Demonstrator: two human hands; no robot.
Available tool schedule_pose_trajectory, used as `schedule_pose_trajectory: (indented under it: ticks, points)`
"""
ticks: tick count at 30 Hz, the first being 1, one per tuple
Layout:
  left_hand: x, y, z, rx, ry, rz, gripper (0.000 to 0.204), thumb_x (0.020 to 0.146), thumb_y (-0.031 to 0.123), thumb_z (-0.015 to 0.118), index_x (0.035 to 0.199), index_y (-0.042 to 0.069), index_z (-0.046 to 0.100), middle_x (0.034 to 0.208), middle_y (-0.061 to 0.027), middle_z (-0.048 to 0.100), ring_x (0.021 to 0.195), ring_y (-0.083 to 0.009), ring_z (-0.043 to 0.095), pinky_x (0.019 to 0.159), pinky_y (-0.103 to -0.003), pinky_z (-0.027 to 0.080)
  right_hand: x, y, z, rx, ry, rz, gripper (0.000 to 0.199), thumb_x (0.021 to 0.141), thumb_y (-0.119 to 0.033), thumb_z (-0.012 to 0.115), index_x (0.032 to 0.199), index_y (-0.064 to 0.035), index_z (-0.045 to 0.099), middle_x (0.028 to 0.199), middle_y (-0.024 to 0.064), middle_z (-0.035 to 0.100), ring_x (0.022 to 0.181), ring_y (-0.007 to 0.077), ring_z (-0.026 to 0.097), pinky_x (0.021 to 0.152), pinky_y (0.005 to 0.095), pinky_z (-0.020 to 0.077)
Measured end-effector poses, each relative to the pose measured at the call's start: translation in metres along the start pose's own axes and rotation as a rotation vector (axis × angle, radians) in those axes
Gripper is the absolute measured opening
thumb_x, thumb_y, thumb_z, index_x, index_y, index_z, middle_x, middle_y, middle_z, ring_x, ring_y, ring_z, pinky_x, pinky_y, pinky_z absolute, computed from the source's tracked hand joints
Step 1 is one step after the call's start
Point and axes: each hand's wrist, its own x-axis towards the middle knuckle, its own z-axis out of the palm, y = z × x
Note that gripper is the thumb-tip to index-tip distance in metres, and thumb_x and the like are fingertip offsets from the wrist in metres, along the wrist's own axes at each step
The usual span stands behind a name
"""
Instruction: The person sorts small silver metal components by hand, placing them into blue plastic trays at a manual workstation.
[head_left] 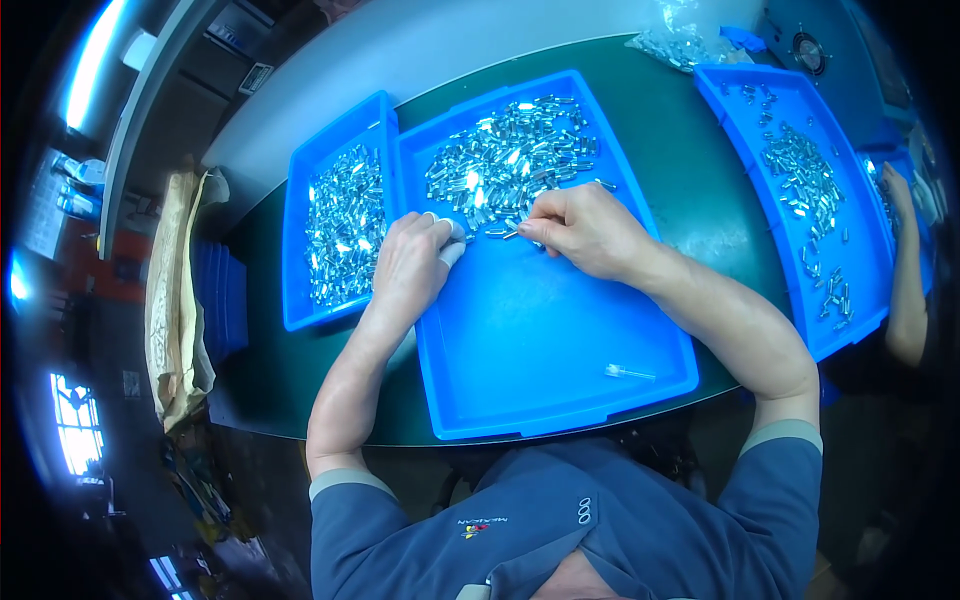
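A large blue tray (560,350) lies in front of me on the dark green table, with a heap of small shiny metal parts (510,160) at its far end. My left hand (410,265) rests on the tray's left rim, fingers curled around a small white piece. My right hand (585,230) sits at the near edge of the heap, fingertips pinched on a small metal part. One lone metal part (630,373) lies near the tray's front right corner.
A narrower blue tray (300,260) full of metal parts (345,225) adjoins on the left. Another blue tray (860,260) with scattered parts stands at the right, where another person's arm (905,270) reaches. A clear bag of parts (680,45) lies at the back. Brown paper (175,300) hangs at the left.
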Motion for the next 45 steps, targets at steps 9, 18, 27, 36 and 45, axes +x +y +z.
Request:
schedule_pose_trajectory:
  ticks: [9,18,27,36,45]
  points:
    - [-0.007,0.034,0.002,-0.409,0.058,-0.133,0.018,0.085,0.011,0.079,0.102,0.006,0.076,0.096,-0.0138,0.074,0.093,-0.0318,0.070,0.083,-0.041,0.055,-0.002,-0.004,0.001,0.024,0.012,0.005,0.028,0.094,-0.027,0.069,0.082,-0.0023,0.072,0.068,0.0125,0.069,0.064,0.0275,0.069,0.061,0.0415,0.0510]
    - [-0.010,0.034,0.016,-0.411,0.171,-0.054,0.019,0.081,0.008,0.081,0.099,0.006,0.076,0.091,-0.0129,0.073,0.090,-0.0305,0.069,0.079,-0.041,0.055,-0.002,-0.002,0.002,-0.128,0.021,-0.079,0.027,0.097,-0.025,0.068,0.083,-0.0020,0.071,0.066,0.0096,0.067,0.060,0.0198,0.063,0.058,0.0381,0.0472]
    - [-0.013,0.033,0.018,-0.311,0.294,0.075,0.019,0.079,0.006,0.082,0.096,0.006,0.074,0.087,-0.0138,0.071,0.089,-0.0344,0.068,0.080,-0.043,0.053,-0.001,-0.004,0.003,-0.024,-0.016,-0.008,0.032,0.098,-0.027,0.067,0.079,-0.0013,0.070,0.063,0.0090,0.065,0.058,0.0187,0.061,0.056,0.0378,0.0462]
    - [-0.033,-0.026,-0.031,0.160,0.469,-0.125,0.026,0.082,0.005,0.079,0.106,0.007,0.071,0.098,-0.0133,0.071,0.091,-0.0329,0.067,0.082,-0.044,0.053,0.005,0.007,-0.003,0.244,0.172,-0.054,0.033,0.100,-0.028,0.065,0.080,-0.0015,0.070,0.064,0.0025,0.064,0.060,0.0092,0.057,0.056,0.0300,0.0439]
    - [0.001,0.055,0.004,-0.088,-0.013,0.176,0.046,0.083,0.011,0.077,0.127,0.008,0.068,0.092,-0.0134,0.065,0.089,-0.0321,0.062,0.079,-0.045,0.051,0.001,0.007,-0.004,0.197,0.191,-0.051,0.033,0.101,-0.028,0.065,0.082,-0.0016,0.070,0.065,0.0012,0.063,0.061,0.0076,0.055,0.055,0.0279,0.0423]
